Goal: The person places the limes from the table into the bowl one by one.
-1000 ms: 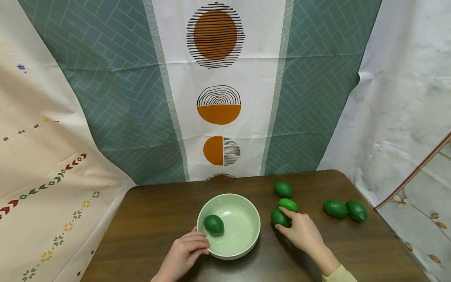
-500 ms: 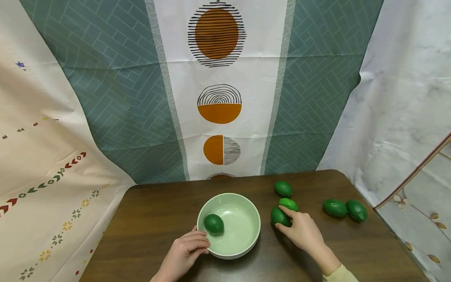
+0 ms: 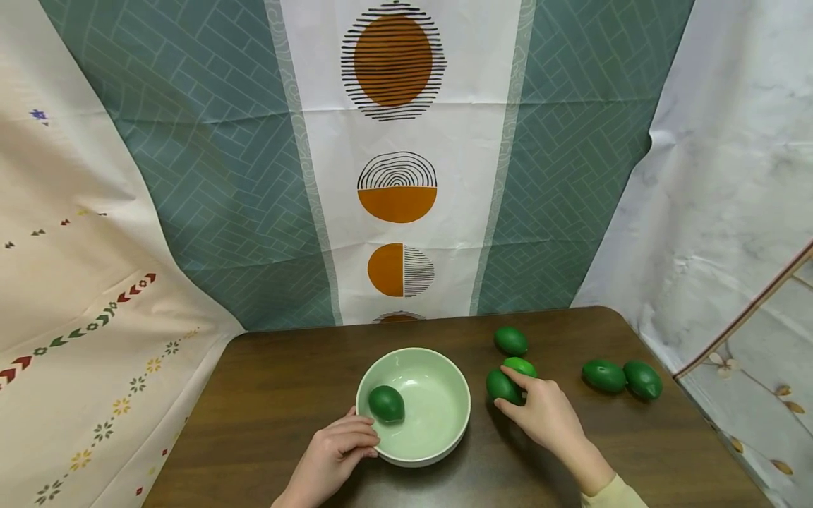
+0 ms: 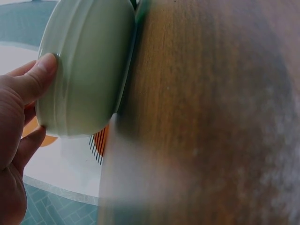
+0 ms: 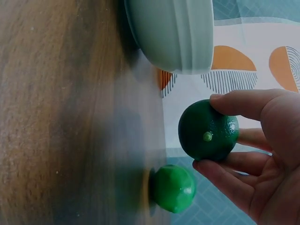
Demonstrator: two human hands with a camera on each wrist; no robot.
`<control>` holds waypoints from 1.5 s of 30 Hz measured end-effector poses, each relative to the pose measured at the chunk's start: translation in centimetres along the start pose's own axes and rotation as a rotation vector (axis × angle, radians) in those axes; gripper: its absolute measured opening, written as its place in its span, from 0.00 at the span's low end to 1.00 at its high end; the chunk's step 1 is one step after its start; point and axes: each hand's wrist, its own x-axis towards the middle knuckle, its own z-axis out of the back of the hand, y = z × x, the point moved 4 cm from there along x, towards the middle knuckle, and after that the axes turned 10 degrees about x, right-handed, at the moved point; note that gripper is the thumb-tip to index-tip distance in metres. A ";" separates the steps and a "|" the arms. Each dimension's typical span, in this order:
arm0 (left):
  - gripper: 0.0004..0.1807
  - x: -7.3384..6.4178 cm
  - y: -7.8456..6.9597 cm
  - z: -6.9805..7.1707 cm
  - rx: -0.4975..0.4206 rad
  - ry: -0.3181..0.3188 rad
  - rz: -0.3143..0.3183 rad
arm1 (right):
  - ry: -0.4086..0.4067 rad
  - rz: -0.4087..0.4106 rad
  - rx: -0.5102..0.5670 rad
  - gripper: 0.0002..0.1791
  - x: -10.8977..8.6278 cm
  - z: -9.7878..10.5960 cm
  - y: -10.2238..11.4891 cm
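Note:
My left hand [image 3: 333, 448] pinches the left rim of a pale green bowl [image 3: 435, 402], thumb outside in the left wrist view. Inside the bowl, toward its left wall, lies a dark green lime [image 3: 386, 403]. Right of the bowl, my right hand [image 3: 546, 416] grips another dark green lime [image 3: 502, 386] between thumb and fingers. The right wrist view shows this lime [image 5: 208, 129] raised a little off the table. A brighter green lime [image 3: 519, 366] rests just behind it, partly hidden by my fingers.
Farther back on the brown wooden table [image 3: 273, 395] sits a dark green lime [image 3: 511, 341]. Two more, a left one [image 3: 603, 375] and a right one [image 3: 643, 379], lie side by side near the right edge. Patterned cloths [image 3: 241, 176] hang behind the table.
My right hand and the lime in it have shifted very slightly to the left. My left hand keeps its hold on the bowl, which stays in place.

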 end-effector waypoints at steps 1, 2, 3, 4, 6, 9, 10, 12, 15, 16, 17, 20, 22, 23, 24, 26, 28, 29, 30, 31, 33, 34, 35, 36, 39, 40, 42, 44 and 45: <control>0.15 0.0 0.0 0.0 -0.001 -0.001 0.002 | -0.001 0.002 0.002 0.34 0.0 0.0 0.1; 0.15 0.0 0.0 0.0 0.000 -0.001 0.001 | -0.001 0.004 0.003 0.34 0.0 0.1 0.2; 0.15 0.0 0.0 0.0 0.001 -0.002 0.001 | 0.001 0.004 0.005 0.34 0.1 0.1 0.2; 0.15 0.0 0.0 0.0 0.001 -0.001 0.004 | 0.001 0.004 0.007 0.34 0.1 0.1 0.3; 0.15 0.0 0.0 -0.1 0.002 0.001 0.007 | -0.001 0.004 0.014 0.34 0.1 0.1 0.3; 0.15 -0.1 0.0 -0.1 0.003 0.005 0.009 | -0.011 0.013 0.016 0.33 0.1 0.2 0.5; 0.15 -0.1 0.0 -0.1 0.003 0.005 0.009 | -0.012 0.016 0.019 0.33 0.1 0.2 0.5; 0.15 -0.1 0.0 -0.1 0.002 0.006 0.011 | -0.015 0.027 0.023 0.33 0.2 0.2 0.7; 0.16 -0.1 0.1 -0.1 0.003 0.007 0.016 | -0.019 0.040 0.034 0.33 0.2 0.3 1.0; 0.16 -0.1 0.1 -0.1 0.003 0.007 0.018 | -0.021 0.046 0.040 0.33 0.2 0.3 1.1; 0.16 -0.1 0.1 -0.1 0.002 0.007 0.019 | -0.025 0.052 0.043 0.33 0.2 0.3 1.2; 0.16 -0.1 0.1 -0.2 0.001 0.009 0.020 | -0.038 0.065 0.054 0.33 0.1 0.3 1.5; 0.16 -0.1 0.1 -0.2 0.001 0.008 0.018 | -0.040 0.076 0.065 0.33 0.1 0.3 1.8; 0.16 -0.1 0.1 -0.2 0.002 0.008 0.018 | -0.042 0.081 0.069 0.33 0.1 0.3 2.0; 0.16 -0.1 0.1 -0.2 0.003 0.008 0.017 | -0.046 0.087 0.073 0.33 0.1 0.2 2.1; 0.15 -0.1 0.1 -0.2 0.005 0.007 0.015 | -0.051 0.096 0.081 0.33 0.1 0.2 2.5; 0.15 -0.1 0.1 -0.2 0.006 0.007 0.013 | -0.050 0.100 0.091 0.33 0.1 0.2 2.8; 0.15 -0.1 0.1 -0.2 0.007 0.008 0.013 | -0.051 0.101 0.095 0.33 0.0 0.2 2.9; 0.15 -0.1 0.0 -0.2 0.009 0.009 0.011 | -0.053 0.100 0.098 0.33 0.0 0.2 3.0; 0.15 -0.1 0.0 -0.2 0.011 0.010 0.011 | -0.055 0.101 0.103 0.33 0.0 0.2 3.1; 0.15 0.0 0.0 -0.2 0.015 0.010 0.012 | -0.054 0.102 0.113 0.33 0.0 0.2 3.4; 0.15 0.0 0.0 -0.2 0.016 0.011 0.013 | -0.055 0.104 0.117 0.33 0.1 0.1 3.5; 0.16 0.0 0.0 -0.1 0.018 0.012 0.014 | -0.055 0.105 0.121 0.33 0.1 0.1 3.5; 0.16 0.0 0.0 -0.1 0.019 0.012 0.015 | -0.055 0.106 0.124 0.33 0.1 0.0 3.6; 0.16 -0.1 -0.1 -0.1 0.019 0.012 0.020 | -0.048 0.114 0.133 0.33 0.2 -0.2 3.9; 0.16 -0.1 -0.1 -0.1 0.019 0.012 0.021 | -0.047 0.118 0.135 0.33 0.2 -0.3 3.9; 0.15 -0.1 -0.1 -0.1 0.019 0.012 0.019 | -0.046 0.124 0.144 0.33 0.2 -0.4 4.1; 0.15 -0.1 -0.1 -0.1 0.020 0.010 0.016 | -0.038 0.132 0.156 0.33 0.3 -0.6 4.3; 0.15 -0.1 -0.1 -0.1 0.019 0.009 0.016 | -0.036 0.136 0.161 0.33 0.3 -0.7 4.5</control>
